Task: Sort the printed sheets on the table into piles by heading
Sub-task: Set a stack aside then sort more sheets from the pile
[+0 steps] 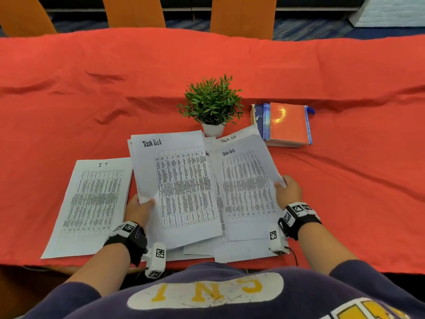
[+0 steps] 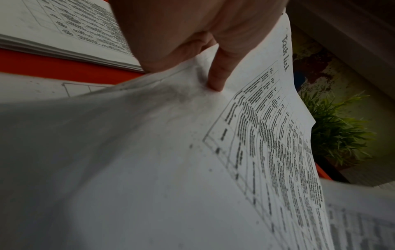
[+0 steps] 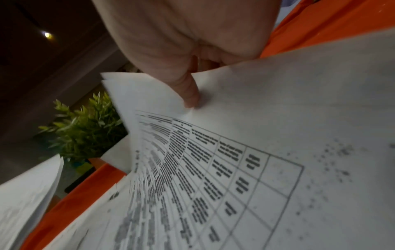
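A neat pile headed "I T" (image 1: 92, 203) lies flat at the left on the red cloth. My left hand (image 1: 139, 209) pinches the left edge of a lifted "Task list" sheet (image 1: 181, 187), thumb on top (image 2: 218, 79). My right hand (image 1: 288, 191) pinches the right edge of a few "Task list" sheets (image 1: 246, 187), thumb (image 3: 190, 94) pressed on the upper one. Both bundles overlap above a loose heap of more sheets (image 1: 230, 249) near the table's front edge.
A small potted plant (image 1: 212, 104) stands just behind the sheets. A stack of books with an orange cover (image 1: 286, 123) lies to its right. The red cloth (image 1: 92, 88) covers the wide table; orange chair backs (image 1: 133, 10) line the far side.
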A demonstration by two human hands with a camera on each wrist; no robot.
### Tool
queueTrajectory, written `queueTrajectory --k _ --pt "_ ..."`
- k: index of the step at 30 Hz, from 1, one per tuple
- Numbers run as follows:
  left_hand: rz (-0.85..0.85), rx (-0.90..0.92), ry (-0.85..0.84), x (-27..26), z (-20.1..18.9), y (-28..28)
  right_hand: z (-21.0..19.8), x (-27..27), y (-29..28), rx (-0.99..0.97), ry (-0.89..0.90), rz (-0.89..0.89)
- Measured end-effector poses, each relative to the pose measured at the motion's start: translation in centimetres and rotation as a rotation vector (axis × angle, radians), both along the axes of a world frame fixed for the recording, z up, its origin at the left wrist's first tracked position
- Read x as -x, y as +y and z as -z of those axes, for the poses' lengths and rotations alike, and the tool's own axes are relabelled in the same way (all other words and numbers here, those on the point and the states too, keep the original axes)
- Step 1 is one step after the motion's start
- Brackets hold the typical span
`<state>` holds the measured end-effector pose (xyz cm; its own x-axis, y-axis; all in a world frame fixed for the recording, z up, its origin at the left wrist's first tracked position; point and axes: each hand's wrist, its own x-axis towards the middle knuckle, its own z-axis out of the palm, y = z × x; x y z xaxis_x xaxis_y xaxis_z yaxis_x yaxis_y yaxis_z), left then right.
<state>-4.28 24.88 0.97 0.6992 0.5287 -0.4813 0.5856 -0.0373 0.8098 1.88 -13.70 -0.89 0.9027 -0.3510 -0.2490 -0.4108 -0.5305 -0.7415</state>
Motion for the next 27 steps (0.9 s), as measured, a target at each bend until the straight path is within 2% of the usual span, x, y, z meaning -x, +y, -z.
queueTrajectory --k 5,9,13,15,19,24,27 --pt "0.045 -0.059 0.000 -0.8 0.0 -0.4 -2.1 -0.6 -3.1 -0.082 -0.172 0.045" --pt "0.071 -0.097 -0.026 -1.7 -1.1 -1.3 -4.6 -1.0 -4.7 -0.318 -0.286 0.070" --pt "0.141 -0.096 -0.065 -2.6 -2.4 -3.2 -5.2 -1.5 -3.7 -0.640 -0.257 0.117" --pt "0.161 -0.084 -0.100 -2.9 -2.7 -4.5 -4.7 -1.7 -2.1 -0.694 -0.186 0.092" --pt "0.224 -0.001 -0.139 -3.2 -3.4 -7.2 -3.4 -1.6 1.1 -0.692 -0.065 0.019" --pt "0.284 0.122 -0.155 -2.9 -3.6 -9.3 -3.0 -0.8 3.7 -0.611 -0.014 -0.081" --pt "0.275 0.114 -0.107 -2.8 -3.5 -10.1 -2.7 -0.6 4.2 -0.561 0.003 -0.101"
